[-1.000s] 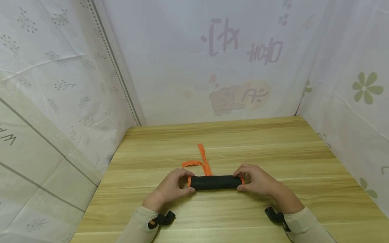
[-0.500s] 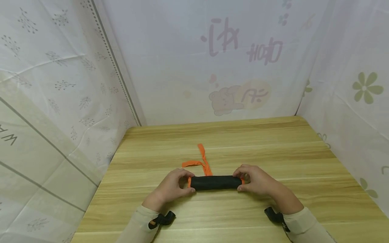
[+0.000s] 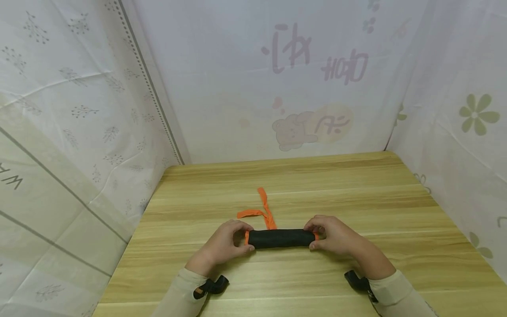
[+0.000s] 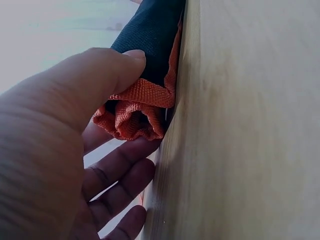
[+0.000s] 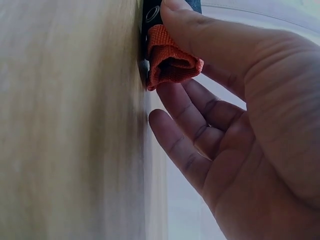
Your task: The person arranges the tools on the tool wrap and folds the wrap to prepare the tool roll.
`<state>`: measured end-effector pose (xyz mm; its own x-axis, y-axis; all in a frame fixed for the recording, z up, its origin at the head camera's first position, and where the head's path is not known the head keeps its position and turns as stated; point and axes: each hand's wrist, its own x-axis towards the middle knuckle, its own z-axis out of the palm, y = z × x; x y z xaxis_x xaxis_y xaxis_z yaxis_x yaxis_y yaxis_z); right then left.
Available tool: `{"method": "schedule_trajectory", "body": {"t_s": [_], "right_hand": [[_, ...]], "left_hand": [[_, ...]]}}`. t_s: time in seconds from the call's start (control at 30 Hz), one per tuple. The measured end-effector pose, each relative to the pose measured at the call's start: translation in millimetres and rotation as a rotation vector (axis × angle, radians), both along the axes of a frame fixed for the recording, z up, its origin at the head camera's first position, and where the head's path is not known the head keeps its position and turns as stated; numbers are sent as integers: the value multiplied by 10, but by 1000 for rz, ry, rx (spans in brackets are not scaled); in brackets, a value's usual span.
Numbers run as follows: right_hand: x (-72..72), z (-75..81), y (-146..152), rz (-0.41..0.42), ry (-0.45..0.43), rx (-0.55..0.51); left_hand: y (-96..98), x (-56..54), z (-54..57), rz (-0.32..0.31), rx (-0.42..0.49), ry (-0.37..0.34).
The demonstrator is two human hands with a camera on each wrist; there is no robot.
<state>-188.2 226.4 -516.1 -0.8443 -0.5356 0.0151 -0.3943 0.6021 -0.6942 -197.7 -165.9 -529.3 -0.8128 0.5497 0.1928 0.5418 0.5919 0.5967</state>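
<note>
A rolled-up black fabric roll (image 3: 282, 238) with orange edging lies crosswise on the wooden table. Two orange tie straps (image 3: 268, 215) stretch out from behind it towards the far edge. My left hand (image 3: 223, 244) holds its left end between thumb and fingers. At the opposite end my right hand (image 3: 334, 235) pinches it the same way. The left wrist view shows the coiled orange end (image 4: 137, 120), with the thumb on the black cloth. In the right wrist view the folded orange end (image 5: 172, 62) sits under the thumb, and a metal eyelet (image 5: 153, 13) shows beside it.
The wood-grain table (image 3: 317, 185) extends behind and to both sides of the roll. Printed cloth curtains (image 3: 237, 88) hang at the back, left and right of it. A black wrist device (image 3: 215, 285) is strapped over each sleeve.
</note>
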Motion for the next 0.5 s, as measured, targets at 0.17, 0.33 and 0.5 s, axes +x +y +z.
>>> {"method": "schedule_trajectory", "body": {"t_s": [0.17,0.33,0.5], "right_hand": [[-9,-1,19,32,25,11],[5,-2,51,40,9,6],[12,40,105,17,30,24]], "left_hand": [[3,19,-5,-8,-30,25],[3,41,30,-32,-39,23],[5,50,101,-52,-31,-27]]}}
